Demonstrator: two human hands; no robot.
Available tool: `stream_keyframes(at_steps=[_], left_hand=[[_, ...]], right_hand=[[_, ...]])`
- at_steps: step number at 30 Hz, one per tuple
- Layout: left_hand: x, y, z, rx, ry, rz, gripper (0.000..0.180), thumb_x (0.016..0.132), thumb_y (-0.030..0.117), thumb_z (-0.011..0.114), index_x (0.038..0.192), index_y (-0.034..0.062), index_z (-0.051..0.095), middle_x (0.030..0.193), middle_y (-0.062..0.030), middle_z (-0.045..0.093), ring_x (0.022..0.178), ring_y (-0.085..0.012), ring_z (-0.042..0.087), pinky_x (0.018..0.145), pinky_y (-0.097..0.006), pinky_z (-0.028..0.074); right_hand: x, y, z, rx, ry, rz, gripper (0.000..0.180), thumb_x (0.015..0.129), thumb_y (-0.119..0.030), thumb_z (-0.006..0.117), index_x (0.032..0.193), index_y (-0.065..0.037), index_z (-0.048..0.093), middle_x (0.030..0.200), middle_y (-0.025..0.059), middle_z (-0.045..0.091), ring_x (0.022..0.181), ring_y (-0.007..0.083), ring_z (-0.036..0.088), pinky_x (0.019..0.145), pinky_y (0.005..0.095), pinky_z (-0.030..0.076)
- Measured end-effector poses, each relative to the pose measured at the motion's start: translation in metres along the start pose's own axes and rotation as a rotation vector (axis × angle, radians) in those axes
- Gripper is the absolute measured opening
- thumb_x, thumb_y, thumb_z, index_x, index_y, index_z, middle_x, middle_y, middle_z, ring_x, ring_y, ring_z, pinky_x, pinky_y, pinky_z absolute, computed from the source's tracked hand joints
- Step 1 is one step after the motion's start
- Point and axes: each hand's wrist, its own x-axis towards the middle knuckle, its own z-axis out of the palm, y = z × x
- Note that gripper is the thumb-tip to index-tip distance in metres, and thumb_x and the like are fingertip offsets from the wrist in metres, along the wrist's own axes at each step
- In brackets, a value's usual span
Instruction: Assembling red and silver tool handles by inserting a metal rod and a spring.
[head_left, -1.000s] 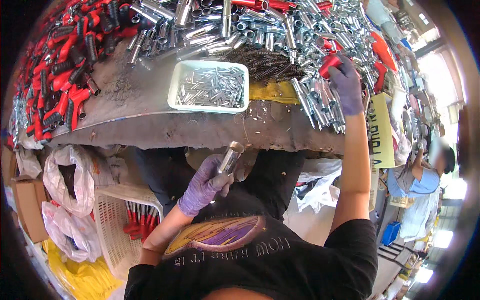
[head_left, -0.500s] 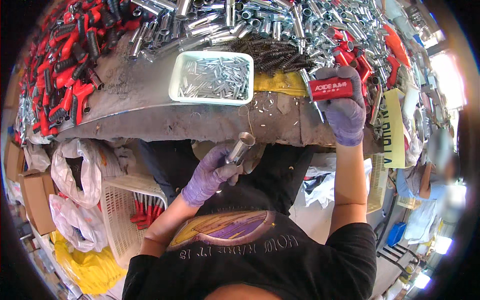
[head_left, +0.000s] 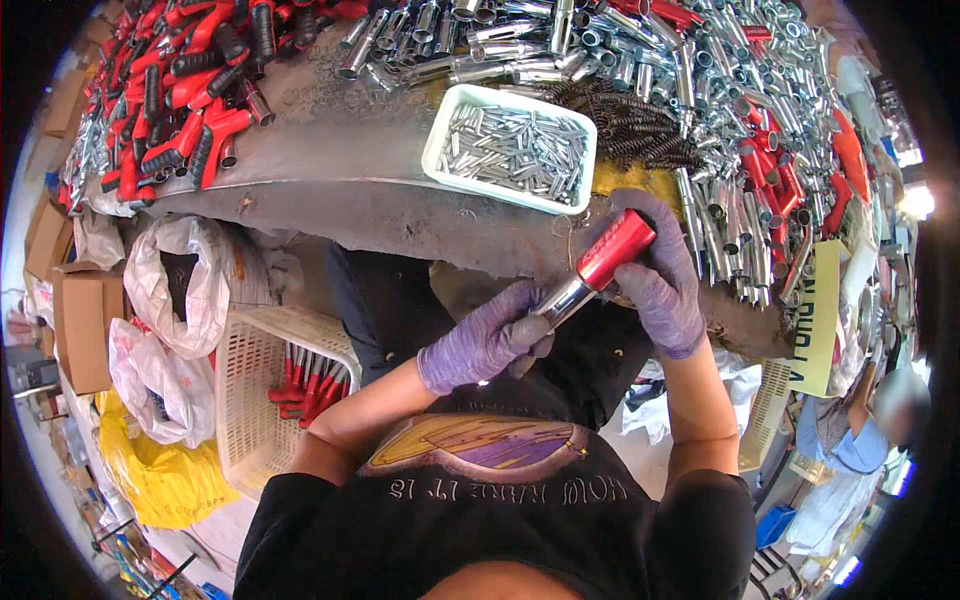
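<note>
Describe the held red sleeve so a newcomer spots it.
Find the workbench, then its near edge below the white tray. There the right hand holds the red sleeve, lined up with a silver tube in the left hand; other red parts lie heaped, unheld.

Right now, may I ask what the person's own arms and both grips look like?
The left grip and the right grip wear matching mottled purple gloves, gray over the fingers, with close-fitting cuffs. The forearms are bare; no band or cable shows on them. Above, the short sleeves are plain black.
</note>
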Motion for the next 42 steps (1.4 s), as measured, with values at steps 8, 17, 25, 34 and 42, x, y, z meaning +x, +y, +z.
stream_keyframes(at_steps=[8,17,25,34,42], left_hand=[[0.016,0.026,-0.009,-0.083,-0.060,0.070,0.079,0.081,0.065,0.054,0.130,0.0047,0.041,0.081,-0.0022,0.057,0.060,-0.0072,0.051,0.052,-0.020,0.041],[0.037,0.053,-0.070,0.414,0.346,0.579,0.059,0.082,0.034,0.069,0.129,0.0055,0.047,0.115,-0.0116,0.060,0.104,-0.0179,0.057,0.089,-0.032,0.045],[0.040,0.060,-0.094,0.768,0.412,0.715,0.056,0.074,0.035,0.074,0.121,0.0106,0.055,0.103,-0.0127,0.066,0.091,-0.0245,0.066,0.079,-0.033,0.051],[0.040,0.064,-0.099,0.969,0.312,0.648,0.058,0.074,0.037,0.074,0.120,0.0054,0.056,0.108,-0.0138,0.064,0.101,-0.0260,0.063,0.087,-0.034,0.048],[0.041,0.064,-0.099,0.859,0.309,0.808,0.060,0.074,0.042,0.072,0.122,0.0095,0.055,0.107,-0.0130,0.064,0.098,-0.0290,0.063,0.085,-0.035,0.049]], right_hand=[[0.009,0.000,0.008,-0.631,-0.262,-0.190,0.062,0.080,-0.026,0.067,0.131,-0.002,0.041,0.112,0.0169,0.057,0.108,0.0290,0.055,0.090,0.0348,0.044],[0.099,0.004,-0.143,-1.860,0.149,0.031,0.032,0.080,-0.016,0.060,0.112,-0.010,0.059,0.115,0.0093,0.057,0.107,0.0299,0.054,0.092,0.0407,0.044],[0.099,-0.019,-0.136,-1.665,-0.016,-0.101,0.027,0.078,-0.014,0.060,0.104,-0.007,0.060,0.102,0.0109,0.062,0.099,0.0280,0.058,0.089,0.0372,0.045],[0.070,-0.100,0.013,-1.213,-0.214,-0.553,0.022,0.080,-0.006,0.059,0.101,-0.007,0.063,0.093,0.0130,0.062,0.083,0.0300,0.061,0.075,0.0353,0.050],[0.085,-0.097,0.053,-1.304,-0.305,-0.620,0.015,0.080,-0.011,0.061,0.095,-0.008,0.062,0.085,0.0140,0.059,0.076,0.0341,0.059,0.066,0.0401,0.049]])
